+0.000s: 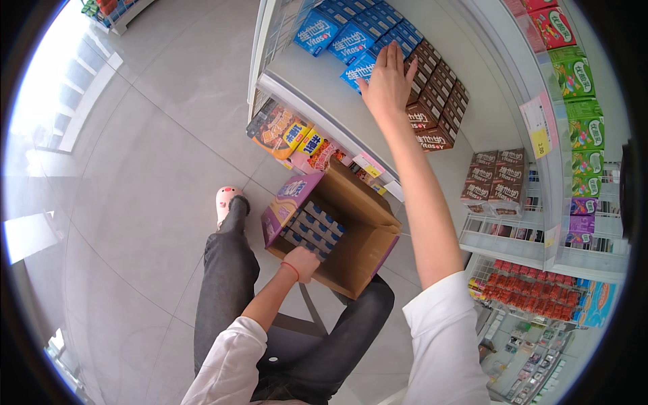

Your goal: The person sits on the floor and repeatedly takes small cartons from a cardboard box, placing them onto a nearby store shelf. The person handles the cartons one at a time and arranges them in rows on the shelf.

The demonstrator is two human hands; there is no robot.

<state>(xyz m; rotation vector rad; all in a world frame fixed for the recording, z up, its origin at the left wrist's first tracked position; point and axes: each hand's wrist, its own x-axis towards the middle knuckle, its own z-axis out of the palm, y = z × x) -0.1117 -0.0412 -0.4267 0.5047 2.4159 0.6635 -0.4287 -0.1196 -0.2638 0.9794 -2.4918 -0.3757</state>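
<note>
My left hand (302, 264) is closed on the near edge of an open cardboard box (354, 253) with purple printed sides. The box sits tilted between my legs. Inside it, at the left, several small blue-and-white cartons (313, 230) stand packed together. My right hand (389, 86) reaches up to the shelf and lies over a blue Vitasoy drink carton pack (358, 71), thumb and fingers spread. The hand hides part of that pack. More blue Vitasoy packs (349, 41) stand behind it, and brown Vitasoy packs (430, 119) adjoin on the right.
The white shelf (309, 76) has a raised front rail with price tags (368, 166). Snack packs (296, 134) sit below it. Shrink-wrapped brown packs (493, 179) stand farther right, and green drink cartons (584, 126) line another shelf. A grey stool (298, 324) is under me.
</note>
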